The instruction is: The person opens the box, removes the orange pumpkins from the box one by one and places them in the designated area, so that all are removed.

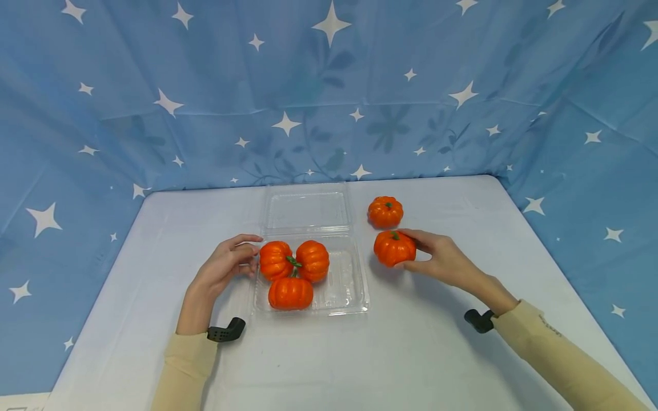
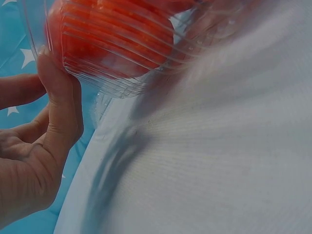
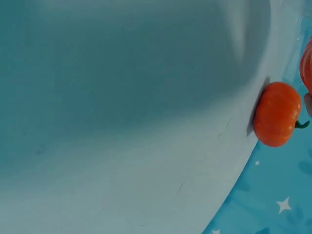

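White-covered table, near side first: tan L sleeve & tan R sleeve reach in, each w/ a black wrist unit, L unit and R unit. Next, a clear plastic tray, L of ctr. Front pumpkin lies in it nr. the front wall, on its side, green stem pointing away. Just behind, L rear pumpkin and R rear pumpkin lie side by side, stems turned inward, so all 3 stems meet approx. in the middle.

L hand is at tray's L wall, fingers loosely bent & spread, a fingertip touching the plastic per L wrist cam. R hand, R of tray, has thumb & fingers curved round the held pumpkin, pinching it from the R, stem up; it's outside the tray, can't tell if it touches the table. R wrist cam gets only a sliver of it.

Loose pumpkin rests just beyond, stem up. Clear lid lies open behind tray. Farthest: blue curtain w/ white stars & darker leaf prints
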A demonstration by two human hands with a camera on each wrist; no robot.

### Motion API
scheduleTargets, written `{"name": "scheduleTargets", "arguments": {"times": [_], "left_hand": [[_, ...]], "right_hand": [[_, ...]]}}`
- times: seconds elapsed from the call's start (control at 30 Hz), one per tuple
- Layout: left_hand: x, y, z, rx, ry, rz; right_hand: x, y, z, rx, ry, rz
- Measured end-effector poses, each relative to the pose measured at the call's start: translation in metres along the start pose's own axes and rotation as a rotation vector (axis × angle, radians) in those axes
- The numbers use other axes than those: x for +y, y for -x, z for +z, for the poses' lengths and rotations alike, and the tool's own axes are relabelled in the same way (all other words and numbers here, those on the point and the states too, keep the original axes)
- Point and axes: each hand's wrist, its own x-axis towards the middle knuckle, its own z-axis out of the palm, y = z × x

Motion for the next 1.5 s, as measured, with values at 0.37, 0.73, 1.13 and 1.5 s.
{"name": "scheduleTargets", "arguments": {"times": [0.37,0.73,1.13,1.5], "left_hand": [[0.000,0.001,0.000,0.007,0.001,-0.006],[0.002,0.002,0.000,0.001,0.001,-0.001],[0.001,0.003,-0.001,0.000,-0.003,0.005],[-0.002,-0.001,0.000,-0.007,-0.005,0.012]], "right_hand": [[0.016,0.000,-0.014,0.006,0.002,0.134],[0.033,-0.003,-0.026,0.040,0.029,0.250],[0.044,-0.016,-0.029,0.087,0.052,0.299],[0.059,-0.030,-0.028,0.112,0.077,0.372]]}}
